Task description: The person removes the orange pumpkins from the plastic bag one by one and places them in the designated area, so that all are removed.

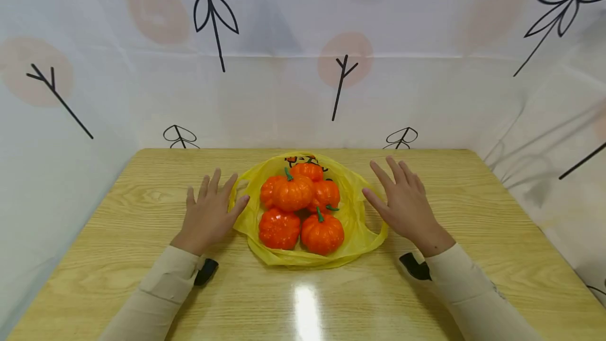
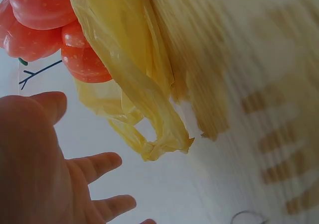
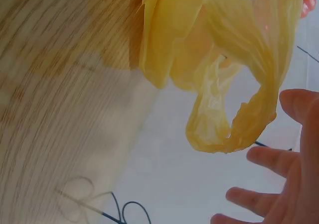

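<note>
A yellow plastic bag (image 1: pixel 352 236) lies spread open on the table, its handle loops at the left and right sides. Several small orange pumpkins (image 1: pixel 293 193) with green stems are heaped inside it. My left hand (image 1: pixel 208 217) hovers at the bag's left side with fingers spread. On the opposite side my right hand (image 1: pixel 407 207) is held likewise, fingers extended. In the left wrist view the bag's handle (image 2: pixel 167 134) hangs just beyond the fingertips. The right wrist view has the other handle (image 3: pixel 224 134) close to the thumb and fingers. Neither hand holds anything.
The wooden table (image 1: pixel 151 193) reaches back to a white cloth backdrop (image 1: pixel 284 93) printed with black plant drawings. Cloth also hangs along both sides. A black strap piece (image 1: pixel 205 272) shows at the left wrist, another strap piece (image 1: pixel 415 266) at the right.
</note>
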Demonstrator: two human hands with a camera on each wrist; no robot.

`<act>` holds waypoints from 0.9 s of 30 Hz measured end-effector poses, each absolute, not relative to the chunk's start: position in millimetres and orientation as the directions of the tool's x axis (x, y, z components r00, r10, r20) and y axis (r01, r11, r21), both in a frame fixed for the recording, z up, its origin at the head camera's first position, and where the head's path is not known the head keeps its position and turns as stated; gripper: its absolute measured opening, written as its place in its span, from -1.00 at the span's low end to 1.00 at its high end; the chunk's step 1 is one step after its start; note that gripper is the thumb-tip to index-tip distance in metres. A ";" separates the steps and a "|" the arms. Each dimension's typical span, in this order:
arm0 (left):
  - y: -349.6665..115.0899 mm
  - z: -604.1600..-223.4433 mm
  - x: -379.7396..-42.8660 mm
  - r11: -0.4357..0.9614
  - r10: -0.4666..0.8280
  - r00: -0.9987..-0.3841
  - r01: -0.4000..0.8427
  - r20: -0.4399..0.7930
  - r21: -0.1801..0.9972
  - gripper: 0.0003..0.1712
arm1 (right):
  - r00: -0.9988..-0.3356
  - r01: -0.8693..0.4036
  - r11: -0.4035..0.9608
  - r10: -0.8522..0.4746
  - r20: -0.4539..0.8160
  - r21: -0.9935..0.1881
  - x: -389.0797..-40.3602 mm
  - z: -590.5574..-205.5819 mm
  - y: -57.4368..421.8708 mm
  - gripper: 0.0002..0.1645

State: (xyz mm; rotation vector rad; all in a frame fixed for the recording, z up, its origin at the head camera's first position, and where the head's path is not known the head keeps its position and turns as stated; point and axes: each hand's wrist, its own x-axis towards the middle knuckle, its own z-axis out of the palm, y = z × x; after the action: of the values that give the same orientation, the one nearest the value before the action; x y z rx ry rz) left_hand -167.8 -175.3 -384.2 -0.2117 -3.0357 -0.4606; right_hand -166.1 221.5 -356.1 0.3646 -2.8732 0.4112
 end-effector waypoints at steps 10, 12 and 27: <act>-177.1 -388.6 -165.9 0.947 0.125 -0.986 0.152 0.114 0.284 -0.28 | -0.856 -0.410 0.831 -0.208 0.473 -0.377 -167.6 -352.2 196.6 -0.41; -177.1 -389.6 -165.6 0.943 0.131 -0.983 0.165 0.132 0.290 -0.34 | -0.839 -0.435 0.807 -0.202 0.505 -0.400 -167.4 -350.5 190.9 -0.44; -169.7 -390.3 -174.2 0.918 0.148 -0.987 0.161 0.063 0.362 -0.69 | -0.823 -0.510 0.702 -0.233 0.517 -0.497 -167.1 -336.6 157.3 -0.50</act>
State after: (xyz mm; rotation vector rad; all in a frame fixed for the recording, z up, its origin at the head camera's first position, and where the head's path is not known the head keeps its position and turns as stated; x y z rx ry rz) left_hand -174.2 -169.7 -390.3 -0.2447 -3.0430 -0.5784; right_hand -167.1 157.3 -336.6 0.5746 -2.4915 0.9044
